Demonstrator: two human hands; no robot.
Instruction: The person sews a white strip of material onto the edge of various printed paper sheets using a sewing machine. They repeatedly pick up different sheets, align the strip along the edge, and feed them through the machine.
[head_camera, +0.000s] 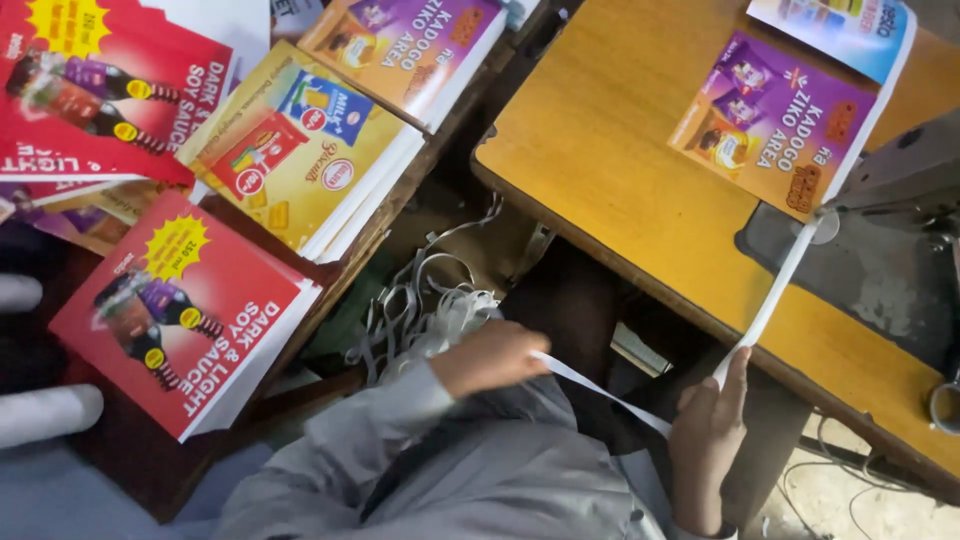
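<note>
A long white tape strip (770, 295) runs from the sewing machine (900, 190) on the yellow table (600, 150) down over the table's front edge. My right hand (708, 425) pinches this strip just below the edge. The strip carries on leftward to my left hand (490, 355), which grips it near my lap. Under the machine's foot lies a purple printed sheet (775, 120). A tangled heap of white tape (420, 310) hangs beside my left hand.
Stacks of printed sheets lie on a lower surface at left: a red stack (185, 310), a yellow stack (300, 140), another red stack (95, 85) and a purple stack (410, 50). A light blue sheet (850, 30) lies at the table's far right. Cables trail on the floor (830, 480).
</note>
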